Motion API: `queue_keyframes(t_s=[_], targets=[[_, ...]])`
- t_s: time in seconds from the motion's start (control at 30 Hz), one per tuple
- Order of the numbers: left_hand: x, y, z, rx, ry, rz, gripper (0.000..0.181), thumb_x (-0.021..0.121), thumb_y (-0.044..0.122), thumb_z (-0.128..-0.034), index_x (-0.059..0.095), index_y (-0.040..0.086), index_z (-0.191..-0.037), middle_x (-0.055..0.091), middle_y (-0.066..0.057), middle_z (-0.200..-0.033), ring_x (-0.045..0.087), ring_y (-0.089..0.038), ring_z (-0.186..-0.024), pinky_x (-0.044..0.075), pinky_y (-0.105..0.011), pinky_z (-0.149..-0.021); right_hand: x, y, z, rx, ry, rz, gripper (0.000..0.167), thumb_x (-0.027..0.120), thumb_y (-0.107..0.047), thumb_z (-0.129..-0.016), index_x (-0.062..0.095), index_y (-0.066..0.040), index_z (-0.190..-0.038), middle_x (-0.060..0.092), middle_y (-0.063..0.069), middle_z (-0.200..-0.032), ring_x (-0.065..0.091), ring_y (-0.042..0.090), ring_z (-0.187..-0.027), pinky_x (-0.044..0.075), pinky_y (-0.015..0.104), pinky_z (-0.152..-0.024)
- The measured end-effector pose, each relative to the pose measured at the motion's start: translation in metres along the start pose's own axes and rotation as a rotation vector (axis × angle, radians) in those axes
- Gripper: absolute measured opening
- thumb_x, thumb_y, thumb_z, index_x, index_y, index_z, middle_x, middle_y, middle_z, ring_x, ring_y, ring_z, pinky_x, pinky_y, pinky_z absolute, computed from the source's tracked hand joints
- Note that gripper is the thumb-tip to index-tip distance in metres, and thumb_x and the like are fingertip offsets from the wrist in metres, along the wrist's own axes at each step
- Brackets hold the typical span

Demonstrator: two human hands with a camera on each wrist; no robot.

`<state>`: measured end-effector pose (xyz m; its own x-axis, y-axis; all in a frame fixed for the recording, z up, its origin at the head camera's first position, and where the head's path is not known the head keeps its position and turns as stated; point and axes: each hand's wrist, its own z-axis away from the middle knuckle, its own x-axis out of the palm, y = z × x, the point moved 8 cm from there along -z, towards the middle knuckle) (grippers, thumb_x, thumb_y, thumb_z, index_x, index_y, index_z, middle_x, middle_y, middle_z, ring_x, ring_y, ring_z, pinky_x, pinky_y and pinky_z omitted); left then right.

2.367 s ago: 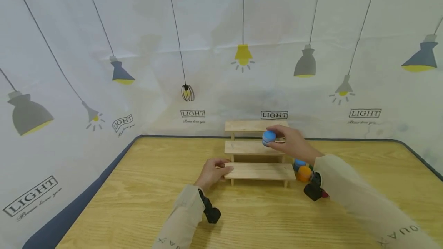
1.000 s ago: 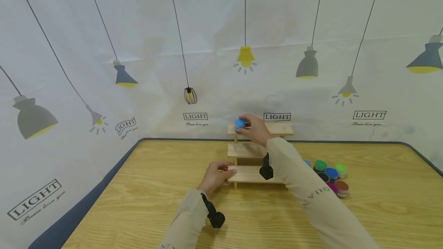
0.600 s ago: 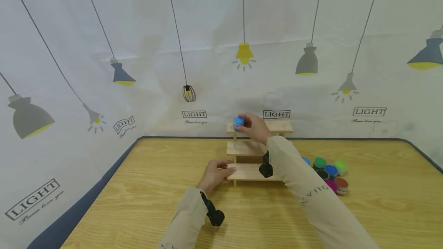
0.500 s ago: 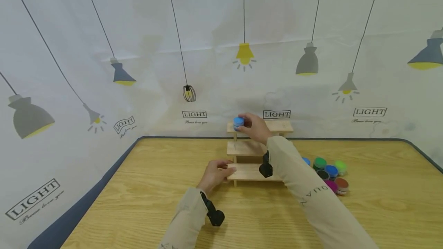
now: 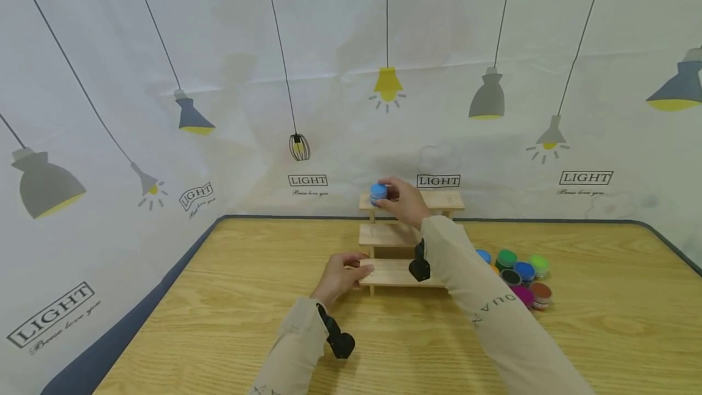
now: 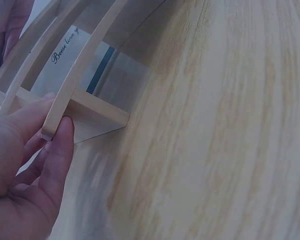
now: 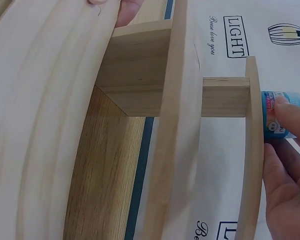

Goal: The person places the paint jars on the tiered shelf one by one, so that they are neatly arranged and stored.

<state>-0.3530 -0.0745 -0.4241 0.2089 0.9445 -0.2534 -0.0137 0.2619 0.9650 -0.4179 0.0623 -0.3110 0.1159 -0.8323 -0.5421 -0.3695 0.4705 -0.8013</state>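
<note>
A three-tier wooden shelf stand (image 5: 406,272) stands on the table near the wall. My left hand (image 5: 338,278) pinches the left end of its lowest board between thumb and fingers, as the left wrist view also shows. At the left end of the top board is a small blue-lidded jar (image 5: 378,194), and my right hand (image 5: 404,202) grips it from the right. In the right wrist view the jar (image 7: 276,114) has a printed label, and its base meets the top board (image 7: 254,150). My right forearm hides the right parts of the lower boards.
Right of the stand, several small jars with coloured lids sit in a cluster on the table, including a green one (image 5: 507,259), a brown one (image 5: 542,295) and a black one (image 5: 511,277). Behind the stand hangs a lamp-printed wall cloth (image 5: 340,108).
My right hand has carried the blue-lidded jar leftward and back, from above the middle tier to the top board's left end. It has stayed there lately. My left hand has kept its hold.
</note>
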Motion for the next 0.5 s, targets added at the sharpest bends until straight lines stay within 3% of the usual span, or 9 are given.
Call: queue_keyframes(t_s=[0.37,0.5], targets=[[0.001,0.0,0.001,0.005,-0.01,0.003,0.038,0.065,0.017,-0.0823,0.057,0.001,-0.115,0.051,-0.012,-0.095,0.048,-0.012,-0.057,0.052,-0.03,-0.058,-0.004,-0.001,0.006,-0.036,-0.01,0.006,0.056,0.058,-0.007,-0.086,0.033,-0.002,-0.135,0.043,0.023,-0.127,0.046,0.033,-0.111,0.042,0.039,-0.09],[0.0,-0.001,0.0,0.017,-0.005,-0.008,0.037,0.064,0.016,-0.0824,0.058,0.0,-0.115,0.051,-0.013,-0.094,0.049,-0.012,-0.056,0.052,-0.029,-0.058,-0.011,0.0,0.011,-0.01,-0.012,0.021,0.052,0.056,-0.01,-0.088,0.033,-0.004,-0.135,0.041,0.022,-0.129,0.044,0.033,-0.113,0.04,0.041,-0.092]])
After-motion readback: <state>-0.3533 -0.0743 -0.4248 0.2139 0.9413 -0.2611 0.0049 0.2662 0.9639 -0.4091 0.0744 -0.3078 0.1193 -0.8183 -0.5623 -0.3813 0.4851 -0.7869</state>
